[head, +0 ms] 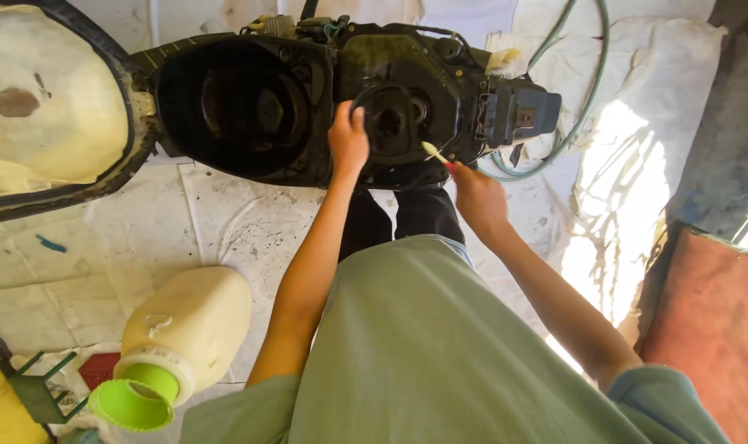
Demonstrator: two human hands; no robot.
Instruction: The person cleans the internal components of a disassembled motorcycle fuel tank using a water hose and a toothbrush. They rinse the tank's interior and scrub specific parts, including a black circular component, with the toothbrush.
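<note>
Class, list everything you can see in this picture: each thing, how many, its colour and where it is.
scooter body: one, black, seat raised, top centre
round opening: one, dark, in the scooter body
seat underside: one, cream foam, top left
hose: one, green, looped top right
jug: one, cream, lying bottom left
funnel: one, green, at the jug's mouth
floor sheets: several, white, stained, under everything
mat: one, reddish, right edge
left hand: one, on the opening's rim
right hand: one, fingers holding a small light-tipped tool
</note>
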